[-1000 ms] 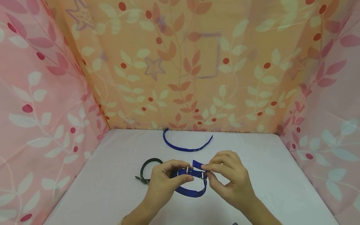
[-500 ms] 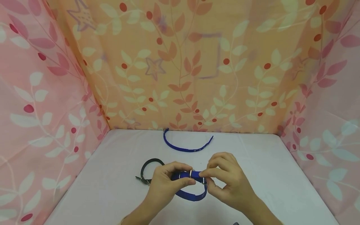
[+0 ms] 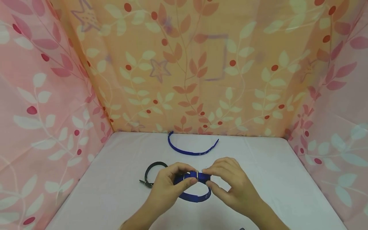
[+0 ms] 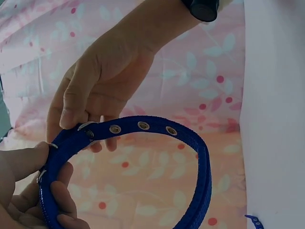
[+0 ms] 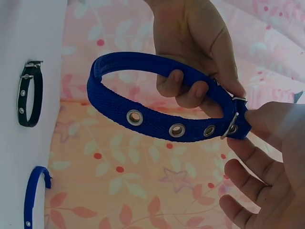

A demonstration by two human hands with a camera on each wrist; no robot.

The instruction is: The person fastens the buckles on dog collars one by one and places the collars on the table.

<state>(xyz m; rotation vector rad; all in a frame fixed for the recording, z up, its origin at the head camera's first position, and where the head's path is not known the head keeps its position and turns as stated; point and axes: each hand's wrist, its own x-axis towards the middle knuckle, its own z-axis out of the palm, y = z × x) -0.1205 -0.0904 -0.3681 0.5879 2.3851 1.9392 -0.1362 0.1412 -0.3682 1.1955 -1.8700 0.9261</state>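
On the white table (image 3: 258, 179), enclosed by floral curtains (image 3: 46, 95), two hands hold a looped blue collar (image 3: 193, 187) just above the surface near the front centre. The left hand (image 3: 168, 188) grips the collar's left part, thumb and curled fingers closed round the strap beside the metal buckle (image 3: 197, 174). The right hand (image 3: 230, 185) pinches the strap end at the buckle between thumb and forefinger, remaining fingers loosely curled. An open blue strap (image 3: 193, 148) lies further back near the rear curtain. A black collar (image 3: 150, 174) lies just left of the left hand, partly hidden behind it.
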